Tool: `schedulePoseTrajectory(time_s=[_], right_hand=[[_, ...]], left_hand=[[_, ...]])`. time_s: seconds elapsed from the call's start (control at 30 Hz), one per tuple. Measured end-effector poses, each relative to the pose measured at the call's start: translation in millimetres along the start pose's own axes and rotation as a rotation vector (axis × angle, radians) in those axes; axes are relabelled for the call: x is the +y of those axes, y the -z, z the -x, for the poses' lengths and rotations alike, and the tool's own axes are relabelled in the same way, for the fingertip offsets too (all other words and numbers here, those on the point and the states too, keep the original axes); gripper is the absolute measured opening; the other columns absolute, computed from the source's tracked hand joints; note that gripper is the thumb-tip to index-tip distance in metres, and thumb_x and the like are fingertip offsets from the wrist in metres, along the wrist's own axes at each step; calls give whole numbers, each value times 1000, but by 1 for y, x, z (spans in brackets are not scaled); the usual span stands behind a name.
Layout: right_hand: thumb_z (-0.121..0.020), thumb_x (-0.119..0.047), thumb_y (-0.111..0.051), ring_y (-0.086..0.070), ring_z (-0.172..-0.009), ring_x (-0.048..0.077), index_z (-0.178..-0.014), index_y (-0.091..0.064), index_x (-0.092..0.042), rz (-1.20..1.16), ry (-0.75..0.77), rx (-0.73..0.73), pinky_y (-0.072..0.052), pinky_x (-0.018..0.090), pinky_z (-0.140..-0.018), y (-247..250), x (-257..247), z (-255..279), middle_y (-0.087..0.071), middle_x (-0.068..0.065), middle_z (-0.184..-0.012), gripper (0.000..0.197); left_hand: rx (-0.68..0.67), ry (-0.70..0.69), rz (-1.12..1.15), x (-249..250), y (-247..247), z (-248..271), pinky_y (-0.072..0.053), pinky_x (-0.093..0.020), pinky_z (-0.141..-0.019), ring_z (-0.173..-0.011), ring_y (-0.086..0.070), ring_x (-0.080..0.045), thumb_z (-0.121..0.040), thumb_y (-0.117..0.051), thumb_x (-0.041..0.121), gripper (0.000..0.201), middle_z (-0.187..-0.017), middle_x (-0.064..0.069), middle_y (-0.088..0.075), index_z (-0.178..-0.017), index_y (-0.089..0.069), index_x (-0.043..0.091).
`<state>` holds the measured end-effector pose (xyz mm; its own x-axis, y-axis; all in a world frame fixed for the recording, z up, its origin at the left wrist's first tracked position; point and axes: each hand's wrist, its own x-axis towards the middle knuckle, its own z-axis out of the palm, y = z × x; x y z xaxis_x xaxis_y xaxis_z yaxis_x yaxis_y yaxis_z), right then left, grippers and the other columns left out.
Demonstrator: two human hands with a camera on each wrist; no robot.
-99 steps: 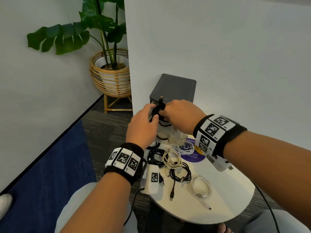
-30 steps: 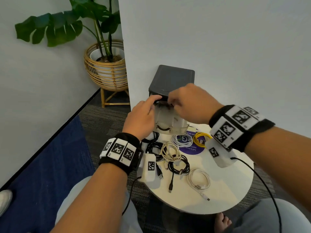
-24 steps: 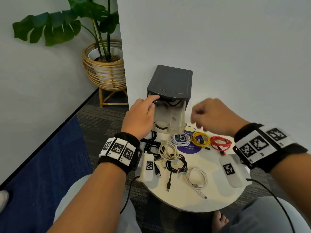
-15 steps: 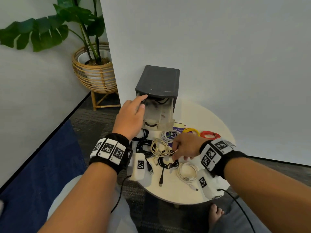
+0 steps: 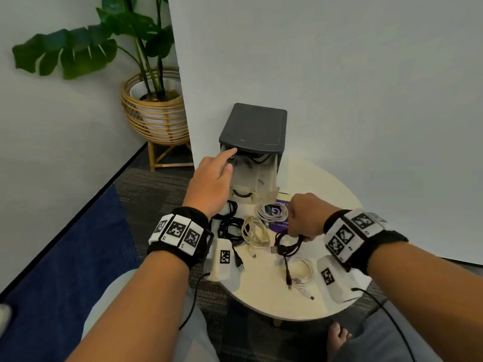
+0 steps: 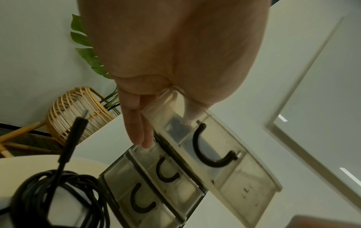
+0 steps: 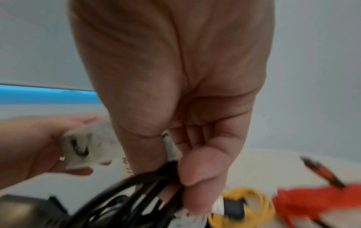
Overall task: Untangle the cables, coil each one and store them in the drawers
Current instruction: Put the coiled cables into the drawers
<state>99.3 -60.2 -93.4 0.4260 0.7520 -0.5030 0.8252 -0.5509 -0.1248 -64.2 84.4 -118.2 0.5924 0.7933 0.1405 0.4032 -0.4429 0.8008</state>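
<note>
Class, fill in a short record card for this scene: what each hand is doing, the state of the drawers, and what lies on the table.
Left hand: grips the corner of the top drawer
Right hand: pinches a coiled black cable
Drawers: top drawer pulled out; two lower drawers shut
On the table: black coil, cream coil, white coil, yellow coil, red coil

R hand point(image 5: 304, 215) has been withdrawn from the top drawer point(image 5: 254, 176) to the near part of the table point(image 5: 261, 299). The black coiled cable point(image 5: 287, 244), prev. flat btwn the beige coil point(image 5: 254, 231) and white coil point(image 5: 303, 270), is now pinched and raised, one plug end left dangling.
</note>
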Motion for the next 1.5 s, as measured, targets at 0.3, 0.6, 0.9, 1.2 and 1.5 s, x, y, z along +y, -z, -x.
schedulePoseTrajectory(time_s=[0.3,0.6,0.9,1.2,1.5], right_hand=[[-82,-13,-78,-72,-60,13,-84,-72,-9,-9,-16,91,-61,32,-70,85,23,26,-75,2,-67,8],[-80,-3,-82,-76,-67,20,-84,-68,-5,-706,115,454,-63,35,-74,122,-4,14,-76,12,-76,14],[-83,-12,-81,-76,-69,23,-86,-58,-13,-763,96,508,-63,46,-78,64,-42,-25,-71,8,-89,24],[-94,-28,-70,-72,-80,21,-94,-74,-9,-360,232,472,-60,34,-81,61,-55,-16,-75,8,-86,20],[-94,-20,-72,-53,-78,-9,-113,-78,-23,-140,652,445,-35,8,-74,52,-48,-15,-57,-26,-88,20]], left_hand=[[-3,18,-9,5,2,2,-36,-30,-96,-117,-48,-11,-110,-36,31,42,-136,-3,-50,-151,-44,37],[-3,44,30,5,1,2,-37,-32,-99,-116,-48,-11,-110,-34,35,41,-134,-2,-52,-149,-45,39],[3,82,156,4,2,-1,-34,-30,-101,-121,-46,-7,-111,-29,34,41,-138,3,-53,-144,-51,40],[-40,96,236,3,6,0,-35,-33,-106,-125,-39,-4,-111,-17,39,48,-144,4,-48,-145,-49,40],[-43,108,246,5,6,-1,-33,-31,-101,-124,-40,-4,-111,-21,40,46,-146,2,-48,-147,-49,38]])
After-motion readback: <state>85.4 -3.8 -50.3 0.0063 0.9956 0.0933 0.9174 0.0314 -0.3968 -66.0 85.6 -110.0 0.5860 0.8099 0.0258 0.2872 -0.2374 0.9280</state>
